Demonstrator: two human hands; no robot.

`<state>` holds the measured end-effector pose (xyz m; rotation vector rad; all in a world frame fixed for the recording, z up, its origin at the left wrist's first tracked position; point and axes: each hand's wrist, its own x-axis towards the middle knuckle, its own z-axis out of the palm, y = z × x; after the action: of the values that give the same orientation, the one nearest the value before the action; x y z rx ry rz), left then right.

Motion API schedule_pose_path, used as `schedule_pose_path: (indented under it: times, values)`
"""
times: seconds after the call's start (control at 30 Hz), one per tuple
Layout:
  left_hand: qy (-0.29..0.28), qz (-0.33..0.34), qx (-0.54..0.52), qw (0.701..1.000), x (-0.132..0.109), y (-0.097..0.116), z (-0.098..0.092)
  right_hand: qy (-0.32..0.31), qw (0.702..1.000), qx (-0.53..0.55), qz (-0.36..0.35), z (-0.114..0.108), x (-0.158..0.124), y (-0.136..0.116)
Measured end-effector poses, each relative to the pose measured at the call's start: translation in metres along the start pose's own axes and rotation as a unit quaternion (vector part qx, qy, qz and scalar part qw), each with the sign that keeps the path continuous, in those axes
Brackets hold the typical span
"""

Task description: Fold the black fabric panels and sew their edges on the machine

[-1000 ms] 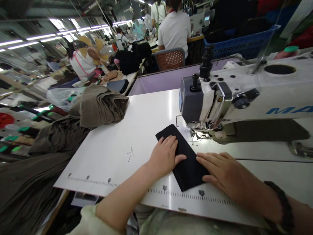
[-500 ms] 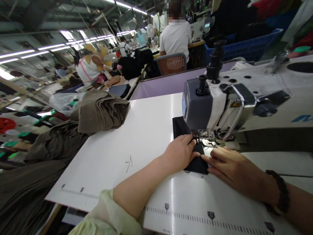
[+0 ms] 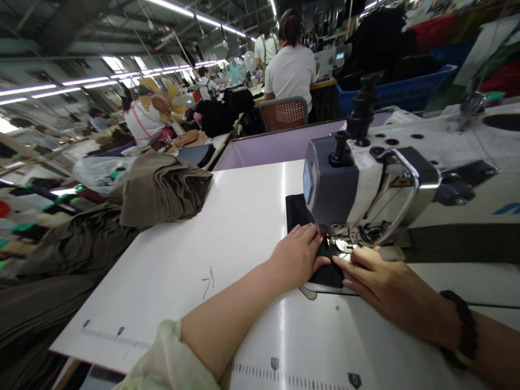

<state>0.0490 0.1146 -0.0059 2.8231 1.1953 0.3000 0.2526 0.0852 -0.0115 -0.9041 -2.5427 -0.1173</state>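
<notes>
A piece of black fabric (image 3: pixel 295 208) lies on the white sewing table (image 3: pixel 244 216), partly under the head of a sewing machine (image 3: pixel 331 173). My left hand (image 3: pixel 296 257) rests flat on the fabric just left of the presser foot (image 3: pixel 343 246), fingers stretched out and thumb apart. From the right, my right hand (image 3: pixel 385 281) touches the fabric's near right edge with index finger and thumb, their tips apart; its other fingers are bent. The machine head hides part of the fabric. A small rounded grey-beige patch (image 3: pixel 309 293) shows at the fabric's near edge.
Folded brown-grey fabric pieces (image 3: pixel 162 187) are stacked at the table's far left, with more brown cloth (image 3: pixel 81 244) beside it. A purple panel (image 3: pixel 264 146) borders the far side. Beyond are a chair (image 3: pixel 284 112), co-workers and a blue basket (image 3: pixel 398 89).
The view has shifted slightly, so the table and machine sit lower. The black fabric has slid a little away from me, with both hands still on it, uncovering more of the rounded patch.
</notes>
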Motion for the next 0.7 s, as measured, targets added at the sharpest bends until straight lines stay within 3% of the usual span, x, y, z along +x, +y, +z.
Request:
schedule_pose_path:
  times: [0.27,0.7]
  values:
    - [-0.021,-0.014,0.004,1.0,0.003,-0.0036,-0.0021,-0.008,1.0,-0.005,0.029,0.006,-0.0037,0.0016]
    - [-0.024,-0.021,-0.014,0.999,0.0045,-0.004,-0.0039,0.006,0.999,-0.031,0.014,0.0057,-0.0031,0.0007]
